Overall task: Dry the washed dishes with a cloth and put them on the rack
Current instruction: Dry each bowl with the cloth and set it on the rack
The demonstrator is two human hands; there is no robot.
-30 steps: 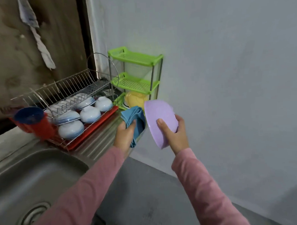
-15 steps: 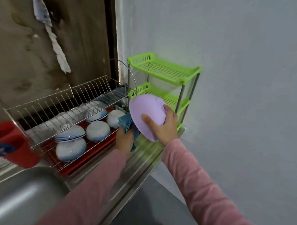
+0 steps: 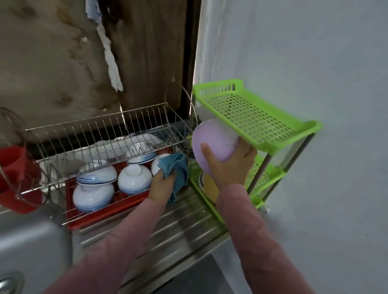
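By the green rack (image 3: 253,120), right fingers (image 3: 208,151) grip apparently a purple bowl (image 3: 212,137), left fingers (image 3: 159,175) the cloth (image 3: 178,166).

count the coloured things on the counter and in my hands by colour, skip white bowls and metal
purple: 1, bowl in right hand
blue: 1, cloth in left hand
green: 1, shelf rack
red: 2, cup, tray
yellow: 1, dish
total: 6

the purple bowl (image 3: 213,143) has moved under the green rack's (image 3: 257,120) top shelf.
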